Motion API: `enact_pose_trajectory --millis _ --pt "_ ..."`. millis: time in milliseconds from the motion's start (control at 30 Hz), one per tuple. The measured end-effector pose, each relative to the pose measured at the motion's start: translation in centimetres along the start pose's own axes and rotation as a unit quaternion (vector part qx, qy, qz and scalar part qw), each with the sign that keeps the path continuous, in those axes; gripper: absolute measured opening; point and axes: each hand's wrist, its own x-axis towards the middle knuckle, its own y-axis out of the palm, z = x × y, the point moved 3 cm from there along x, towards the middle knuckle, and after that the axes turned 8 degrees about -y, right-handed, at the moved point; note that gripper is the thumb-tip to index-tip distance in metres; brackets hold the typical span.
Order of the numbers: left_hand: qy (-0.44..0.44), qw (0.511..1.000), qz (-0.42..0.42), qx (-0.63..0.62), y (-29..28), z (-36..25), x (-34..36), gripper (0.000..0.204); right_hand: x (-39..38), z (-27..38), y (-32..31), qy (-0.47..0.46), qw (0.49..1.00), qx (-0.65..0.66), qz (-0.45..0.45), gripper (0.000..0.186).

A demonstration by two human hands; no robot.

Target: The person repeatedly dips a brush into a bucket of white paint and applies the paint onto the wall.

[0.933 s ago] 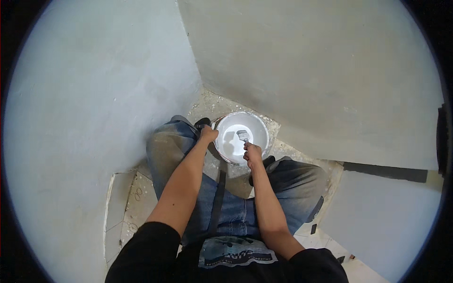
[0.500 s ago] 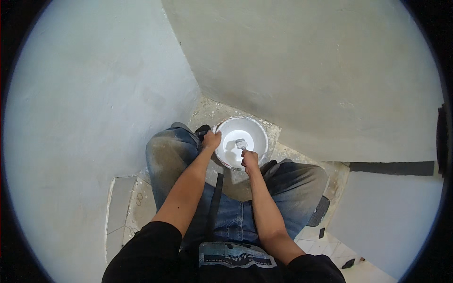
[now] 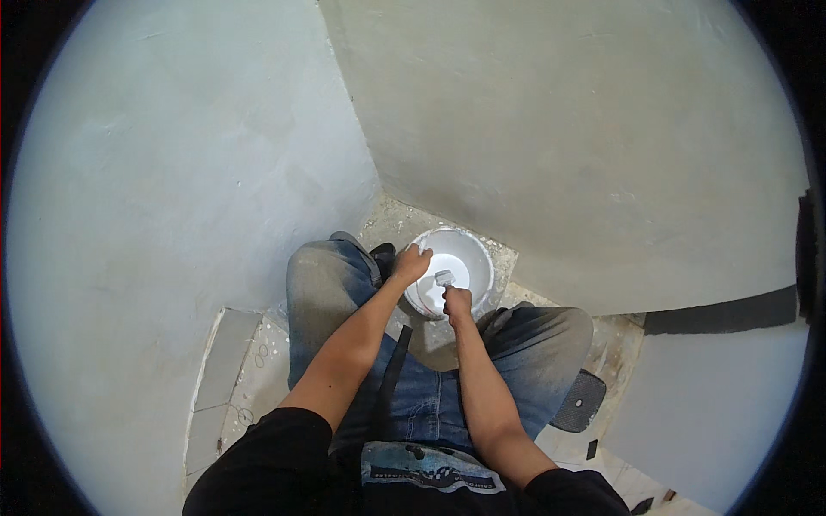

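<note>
A white bucket [image 3: 478, 250] stands on the floor between my bent knees, holding white liquid [image 3: 454, 262] that looks like paint. My left hand [image 3: 413, 263] is closed at the bucket's left rim; a small white piece shows by its fingers, and I cannot tell whether it is part of the bucket. Over the bucket's near side, my right hand [image 3: 459, 304] is closed round the handle of a paintbrush [image 3: 444, 278]. The brush's head is coated white and points away from me over the paint. Most of the handle is hidden by my fingers.
A pale left wall [image 3: 215, 172] and a beige right wall [image 3: 551, 155] meet in a corner just beyond the bucket. Paint specks dot the floor [image 3: 391, 218]. Dark grey trim [image 3: 723, 316] runs along the right. A dark textured pad [image 3: 580, 401] lies beside my right knee.
In the picture, the bucket and both hands sit slightly lower and to the right, as the whole view has shifted. My left hand reaches further over the rim. The brush remains in my right hand.
</note>
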Motion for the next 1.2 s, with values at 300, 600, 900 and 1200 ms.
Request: enact_pose_trajectory --millis 300,600,900,1200 --pt "0.063 0.993 0.07 -0.076 3.4 -2.0 -3.8 0.04 1.0 -2.2 -1.4 -0.087 0.99 -0.08 -0.071 0.022" --pt "0.0 0.969 0.214 -0.124 4.2 -5.4 -5.9 0.042 1.3 -1.7 -3.8 -0.154 0.973 -0.168 -0.033 0.03" --pt "0.063 0.998 -0.005 0.028 2.7 -1.2 -3.8 0.034 1.1 -0.8 -4.0 -0.281 0.915 -0.282 -0.068 0.032" --pt "0.109 0.991 0.066 -0.042 2.8 -0.5 -3.7 0.028 -1.4 0.9 -0.9 -0.288 0.928 -0.228 -0.06 0.033"
